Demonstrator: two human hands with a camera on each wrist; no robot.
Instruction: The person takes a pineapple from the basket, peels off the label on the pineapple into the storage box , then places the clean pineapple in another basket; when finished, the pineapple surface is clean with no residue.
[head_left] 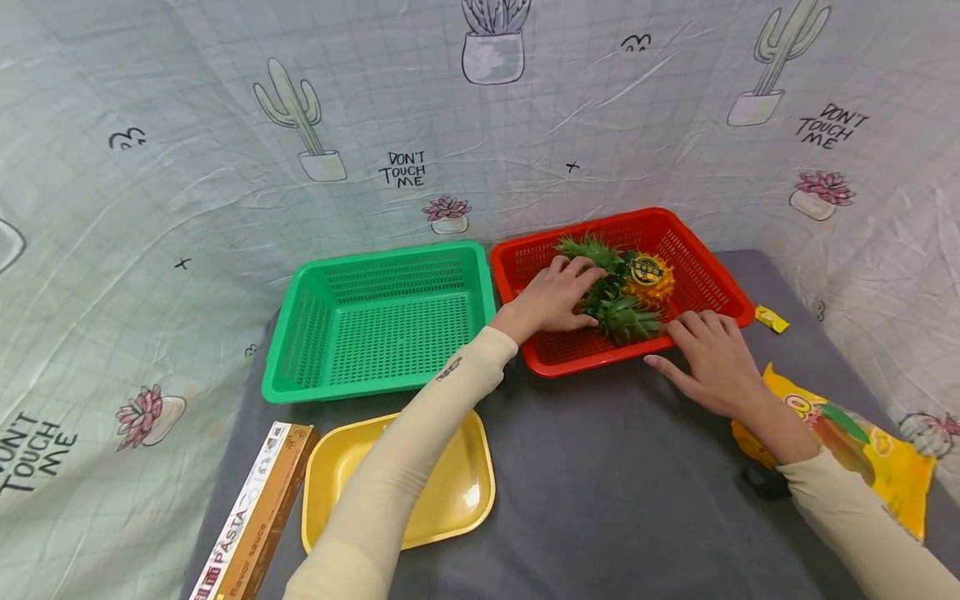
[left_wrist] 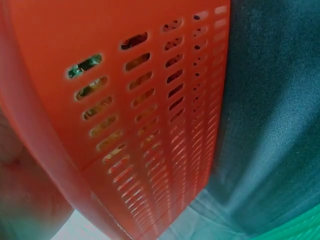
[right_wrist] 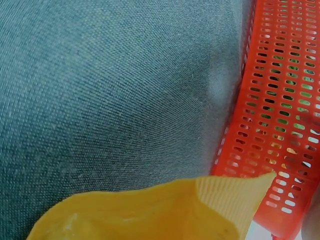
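My left hand (head_left: pixel 557 293) reaches over the left side of the red basket (head_left: pixel 551 367), with thumb and fingers spread over the small pineapples inside. One orange pineapple (head_left: pixel 654 287) with a round dark label lies at the right. Leafy green crowns (head_left: pixel 628 318) show beside my fingers; my hand partly hides the fruit beneath it. My right hand (head_left: pixel 712 358) is at the basket's front right rim, fingers extended over it and thumb apart. In the left wrist view, slots in the basket wall (left_wrist: pixel 165 150) show bits of green and yellow.
A green basket (head_left: pixel 375 392) stands left of the red one. In front are a yellow tray (head_left: pixel 450 500) and a long pasta box (head_left: pixel 258 508). A yellow bag (head_left: pixel 847 433) lies by my right forearm, and a small yellow packet (head_left: pixel 771 318) right of the red basket.
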